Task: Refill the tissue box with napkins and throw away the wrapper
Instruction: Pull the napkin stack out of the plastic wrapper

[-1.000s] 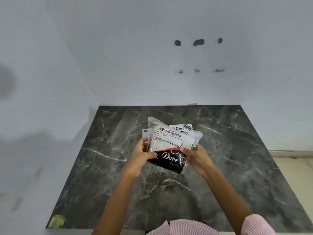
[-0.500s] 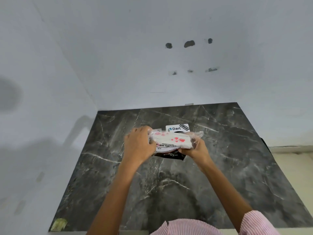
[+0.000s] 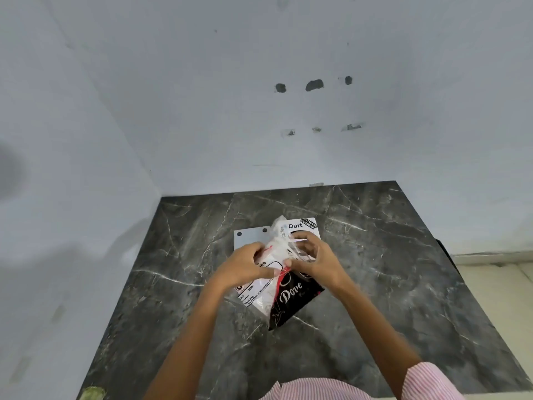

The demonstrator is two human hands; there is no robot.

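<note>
A clear plastic napkin pack [image 3: 266, 290] with a white printed label lies tilted over a black tissue box [image 3: 294, 298] marked "Dove". My left hand [image 3: 245, 267] grips the pack's upper left part. My right hand [image 3: 314, 256] pinches the crumpled wrapper at the pack's top end. Both hands are close together above the middle of the dark marble table [image 3: 389, 269]. The box's opening is hidden under the pack and my hands.
A white card marked "Dart" [image 3: 297, 226] and a grey plate with two holes [image 3: 251, 236] lie flat behind the box. White walls close the table at the back and left. The table's right edge drops to a pale floor [image 3: 496, 298]. A yellowish scrap [image 3: 92, 393] sits at the near left corner.
The pack has been turned from lying sideways to pointing away from me, over the box. My hands have shifted from its two ends to its top end, side by side.
</note>
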